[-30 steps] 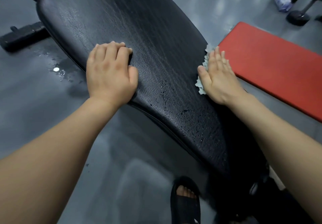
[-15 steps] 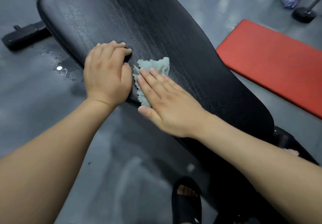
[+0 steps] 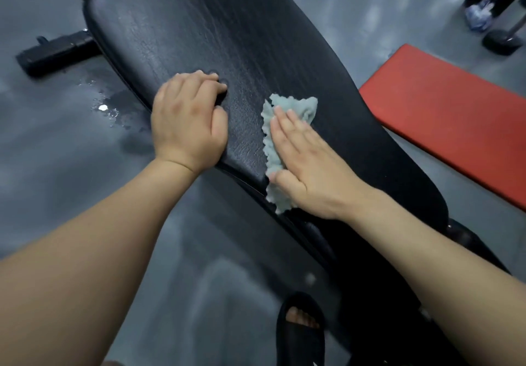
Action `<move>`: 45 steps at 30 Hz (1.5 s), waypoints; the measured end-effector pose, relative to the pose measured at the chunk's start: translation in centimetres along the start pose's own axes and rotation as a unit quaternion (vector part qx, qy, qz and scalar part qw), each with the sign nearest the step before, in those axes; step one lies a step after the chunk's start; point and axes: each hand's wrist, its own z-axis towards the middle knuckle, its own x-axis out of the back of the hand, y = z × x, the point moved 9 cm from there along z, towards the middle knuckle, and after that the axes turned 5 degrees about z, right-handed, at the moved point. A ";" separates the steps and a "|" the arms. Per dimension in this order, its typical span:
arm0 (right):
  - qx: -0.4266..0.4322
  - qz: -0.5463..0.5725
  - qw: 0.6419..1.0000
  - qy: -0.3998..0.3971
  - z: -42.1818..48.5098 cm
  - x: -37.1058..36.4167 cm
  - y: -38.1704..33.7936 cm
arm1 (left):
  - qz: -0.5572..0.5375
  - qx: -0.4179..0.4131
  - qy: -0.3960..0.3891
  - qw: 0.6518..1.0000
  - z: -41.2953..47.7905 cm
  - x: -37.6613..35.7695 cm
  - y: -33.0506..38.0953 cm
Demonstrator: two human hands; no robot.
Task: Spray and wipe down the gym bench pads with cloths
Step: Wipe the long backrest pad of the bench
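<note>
Pad [image 3: 256, 38] runs diagonally across mid-frame, streaky and glossy toward the top, so wiping seems underway, not finished. Right hand [image 3: 310, 163] lies flat, fingers straight, pressing the cloth [image 3: 299, 106] at centre; left hand [image 3: 187, 120], fingers curled round nothing, braces on the pad's left edge. No spray bottle shows; the right arm hides the pad's lower end.
</note>
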 end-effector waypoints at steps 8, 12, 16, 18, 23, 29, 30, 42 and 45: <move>0.114 0.061 0.980 0.149 -4.0 1.7 -0.9 | 0.016 0.002 -0.018 1.000 0.2 -0.2 0.1; 0.157 0.125 0.974 0.107 -4.1 2.7 -2.5 | 0.022 0.006 -0.030 0.999 0.2 -0.3 0.1; 0.096 0.226 0.960 0.135 -2.2 6.4 -2.1 | 0.018 0.002 -0.028 0.999 0.3 0.0 0.3; 0.023 0.199 0.963 0.181 -0.6 7.7 -0.1 | 0.017 0.003 -0.028 0.999 0.3 0.0 0.3; -0.099 0.041 0.976 0.190 1.6 6.5 4.0 | 0.008 0.011 -0.027 1.000 0.3 -0.1 0.3; -0.027 0.088 0.980 0.177 5.1 4.7 1.5 | -0.017 0.012 -0.008 1.000 0.1 0.0 0.0; -0.001 0.083 0.982 0.169 5.6 4.5 0.2 | -0.023 0.009 -0.008 1.000 0.1 0.0 0.0; 0.092 0.023 0.992 0.085 -6.9 -0.4 -3.2 | -0.017 0.029 -0.040 0.999 0.1 -0.3 -0.5; 0.079 0.045 0.992 0.084 -9.2 0.0 -1.3 | 0.004 0.034 -0.048 0.998 0.2 -0.3 -0.4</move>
